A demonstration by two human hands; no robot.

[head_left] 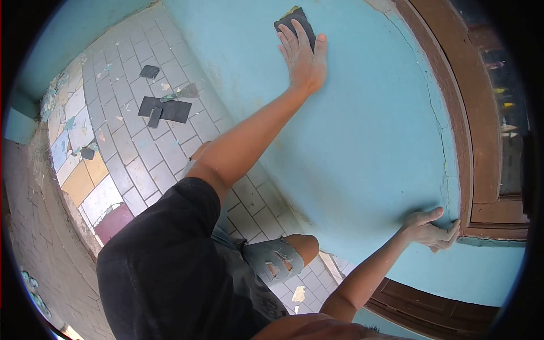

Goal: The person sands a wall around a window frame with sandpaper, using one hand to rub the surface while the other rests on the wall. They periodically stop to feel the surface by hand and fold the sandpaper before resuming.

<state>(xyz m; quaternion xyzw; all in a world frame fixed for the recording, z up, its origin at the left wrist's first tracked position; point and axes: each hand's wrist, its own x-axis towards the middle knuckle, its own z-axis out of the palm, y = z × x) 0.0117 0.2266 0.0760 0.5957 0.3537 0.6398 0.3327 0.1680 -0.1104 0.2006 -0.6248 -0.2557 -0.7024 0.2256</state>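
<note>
The left hand (303, 56) lies flat on the blue wall (362, 130), high up near its top edge. Its fingers are spread a little and press a dark sanding pad (294, 22) against the paint. The hand is flat so the whole pad rubs the wall. The pad is dark grey, almost black, with a bit of tan showing at its top corner. Most of it peeks out above the fingertips.

The right hand (432, 229) curls around the wall's edge beside the brown door frame (470, 141). It holds nothing and seems to grip there to keep the person steady.

More dark sheets (164, 109) lie on the tiled floor (130, 164) near the foot of the wall, in easy reach.
</note>
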